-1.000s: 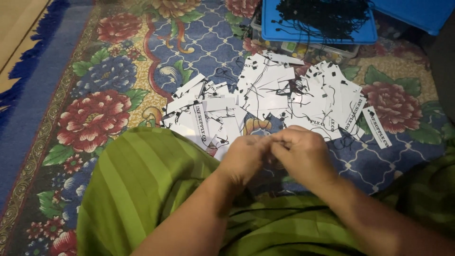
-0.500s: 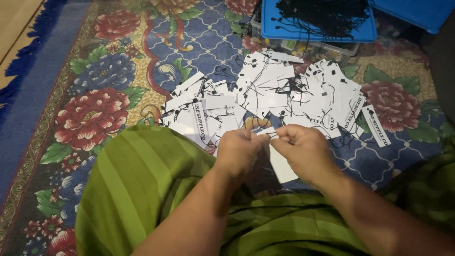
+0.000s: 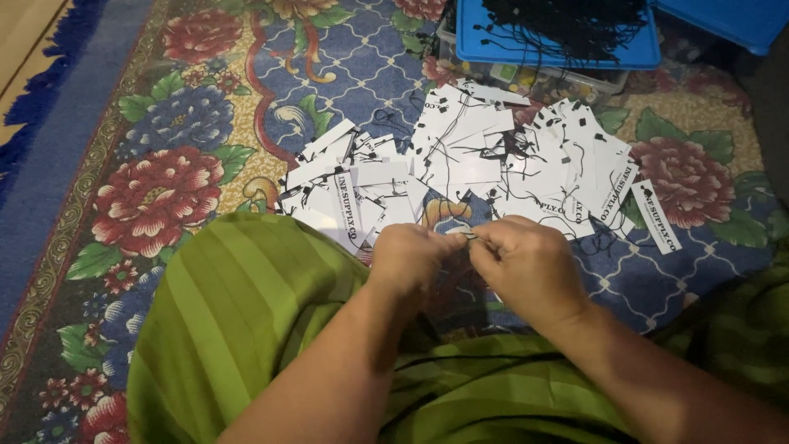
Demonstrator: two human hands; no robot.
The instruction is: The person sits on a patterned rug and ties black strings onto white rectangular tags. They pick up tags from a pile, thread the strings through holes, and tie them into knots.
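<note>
My left hand [image 3: 411, 259] and my right hand [image 3: 530, 263] meet fingertip to fingertip above my lap, pinching something small between them; it is mostly hidden, and looks like a white paper tag with a thin black string. Just beyond the hands a loose pile of white paper tags [image 3: 477, 156], several with black strings threaded through, is spread over the carpet. Green striped cloth [image 3: 238, 321] covers my legs under both forearms.
A blue lid [image 3: 493, 41] heaped with black strings [image 3: 567, 20] lies on a clear plastic box [image 3: 542, 82] behind the pile. A second blue lid [image 3: 723, 20] sits at the top right. The flowered carpet [image 3: 164, 189] ends at bare wooden floor [image 3: 25, 33] on the far left.
Half a second ago a white tag hung in view below my right hand; now the hands have closed over it and sit closer together. The pile has not moved.
</note>
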